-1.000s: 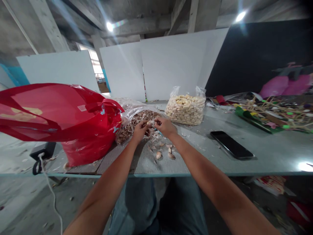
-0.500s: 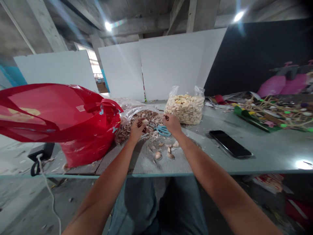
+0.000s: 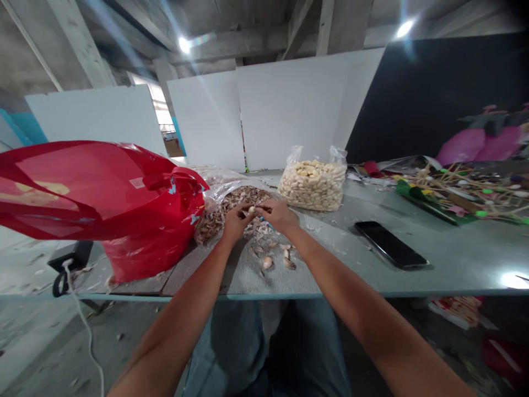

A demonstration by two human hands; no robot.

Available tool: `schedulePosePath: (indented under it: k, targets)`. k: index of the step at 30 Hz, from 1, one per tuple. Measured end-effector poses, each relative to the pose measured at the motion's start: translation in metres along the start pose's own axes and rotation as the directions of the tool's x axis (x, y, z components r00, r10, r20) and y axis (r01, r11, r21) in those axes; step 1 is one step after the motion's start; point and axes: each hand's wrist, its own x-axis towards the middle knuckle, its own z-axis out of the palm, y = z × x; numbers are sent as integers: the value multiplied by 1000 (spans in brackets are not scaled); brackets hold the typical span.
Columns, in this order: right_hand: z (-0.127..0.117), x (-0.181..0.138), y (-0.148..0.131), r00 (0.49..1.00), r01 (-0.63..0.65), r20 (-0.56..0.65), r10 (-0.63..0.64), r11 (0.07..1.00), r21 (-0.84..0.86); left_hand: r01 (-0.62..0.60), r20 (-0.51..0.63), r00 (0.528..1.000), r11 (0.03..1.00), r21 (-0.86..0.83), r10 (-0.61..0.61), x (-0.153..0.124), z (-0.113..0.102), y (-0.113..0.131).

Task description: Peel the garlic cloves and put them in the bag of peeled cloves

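A pale garlic clove (image 3: 252, 209) is pinched in the fingertips of my left hand (image 3: 236, 221). My right hand (image 3: 280, 215) meets it from the other side, its thumb and finger closed at the clove. Just behind both hands lies a clear plastic bag (image 3: 219, 190) spilling brown garlic skins (image 3: 243, 196). Blue-handled scissors are mostly covered by my right hand. Several unpeeled garlic cloves (image 3: 267, 262) rest on the table in front of my hands, among loose skins.
A full bag of peeled cloves (image 3: 313, 186) stands behind my right hand. To the left bulges a large red plastic bag (image 3: 144, 220), near a black adapter (image 3: 72, 256) with a white cable. A phone (image 3: 390, 243) and craft sticks (image 3: 467, 190) lie to the right.
My right hand has moved left to meet my left hand at the clove, now covering most of the scissors. A clove near the right of the loose group no longer shows.
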Motion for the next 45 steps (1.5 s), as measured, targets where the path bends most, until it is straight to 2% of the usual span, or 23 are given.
schedulePosePath:
  k: [3,12,19,22,25,29,32,35,39,42,45]
  targets:
    - [2,0,-2,999,-20,33,20,1000,3,-21,-13,1000,999,39,21,0,0,0]
    - [3,2,4,999,26,37,-26,1000,4,-8,-31,999,999,48,9,0,-2,-1]
    - [4,-1,-18,1000,-14,14,18,970,-243,-43,-27,999,998,45,44,-1,-3,-2]
    - [8,1,-16,999,-27,-33,19,965,-262,-27,-39,999,1000,-7,27,-1,-1,-4]
    - [7,4,-1,993,-63,-110,40,975,-214,35,-35,999,992,-121,-40,1,2,-4]
    - [-2,7,22,958,-205,-227,178,974,-101,106,-59,989,928,-357,-136,5,2,-2]
    - [-8,6,31,946,-208,-264,190,977,-42,149,-19,984,872,-466,-178,5,1,1]
    - [-8,5,29,961,-160,-229,153,987,-16,175,18,981,845,-506,-193,3,1,4]
    - [-5,3,21,976,-128,-182,121,991,-29,213,57,976,860,-464,-211,2,2,5]
    - [-4,2,14,990,-26,-138,42,992,122,209,59,977,877,-433,-204,2,3,4]
    - [1,1,7,996,85,-27,-80,962,261,187,27,981,900,-393,-192,2,2,4]
